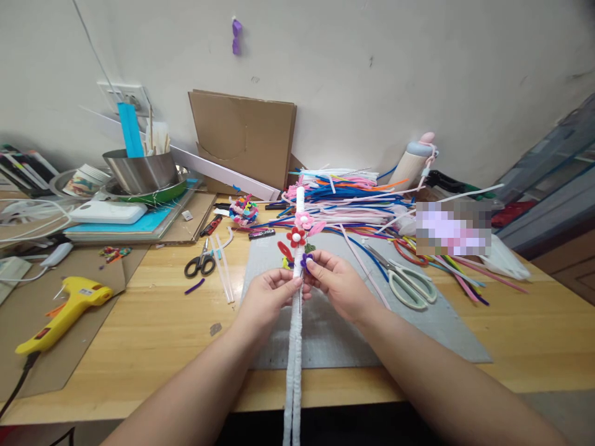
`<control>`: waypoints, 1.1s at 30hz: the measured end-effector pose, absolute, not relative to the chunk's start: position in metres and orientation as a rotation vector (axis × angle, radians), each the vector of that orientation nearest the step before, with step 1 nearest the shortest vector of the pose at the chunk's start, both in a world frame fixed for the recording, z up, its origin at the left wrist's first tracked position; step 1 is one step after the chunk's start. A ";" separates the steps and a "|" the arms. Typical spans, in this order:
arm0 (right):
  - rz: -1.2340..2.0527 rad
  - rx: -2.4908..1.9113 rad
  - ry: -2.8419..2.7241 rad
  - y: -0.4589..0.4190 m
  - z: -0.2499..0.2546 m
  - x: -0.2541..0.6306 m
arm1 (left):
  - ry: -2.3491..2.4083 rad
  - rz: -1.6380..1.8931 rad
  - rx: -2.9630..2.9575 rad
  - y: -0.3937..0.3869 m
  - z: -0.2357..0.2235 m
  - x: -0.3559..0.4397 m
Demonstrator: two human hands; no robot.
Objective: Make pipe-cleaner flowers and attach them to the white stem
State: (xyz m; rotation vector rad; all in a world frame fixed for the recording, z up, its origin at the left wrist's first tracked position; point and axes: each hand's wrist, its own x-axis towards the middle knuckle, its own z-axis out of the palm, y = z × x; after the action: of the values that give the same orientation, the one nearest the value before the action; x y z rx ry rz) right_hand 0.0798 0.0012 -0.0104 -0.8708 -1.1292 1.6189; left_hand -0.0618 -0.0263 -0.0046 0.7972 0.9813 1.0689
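A long white wrapped stem (292,359) stands upright before me, splitting into two strands lower down. My left hand (273,291) is closed round it at mid-height. With thumb and fingers, my right hand (335,277) pinches a small purple flower (307,261) against the stem's right side. Just above sits a red flower (295,237) with a white centre, and over that a pink flower (304,220). A green leaf (308,248) shows beside the purple flower. Red and yellow pieces poke out at the left, partly hidden.
A grey mat (372,337) lies beneath my hands, with pale green scissors (409,288) on it. Black scissors (201,263) and a yellow glue gun (65,313) lie to the left. Bundles of pipe cleaners (353,214) fill the back, near cardboard sheets (242,139).
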 end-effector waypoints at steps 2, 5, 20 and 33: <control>1.625 -0.864 -1.124 0.001 -0.011 0.079 | 0.986 1.061 0.815 -0.026 -0.005 -0.062; 1.620 -0.860 -1.141 0.001 -0.011 0.079 | 0.995 1.049 0.843 -0.026 -0.006 -0.063; 1.571 -0.815 -1.125 0.000 -0.006 0.079 | 0.992 1.040 0.787 -0.026 -0.005 -0.062; 1.402 -0.911 -1.365 0.005 -0.007 0.083 | 1.015 1.017 0.827 -0.026 -0.006 -0.062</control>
State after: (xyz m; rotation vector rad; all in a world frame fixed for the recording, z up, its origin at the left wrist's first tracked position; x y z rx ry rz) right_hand 0.0825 0.0049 -0.0068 -0.9112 -1.3650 1.4018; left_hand -0.0624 -0.0264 -0.0060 0.8272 1.0146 1.0167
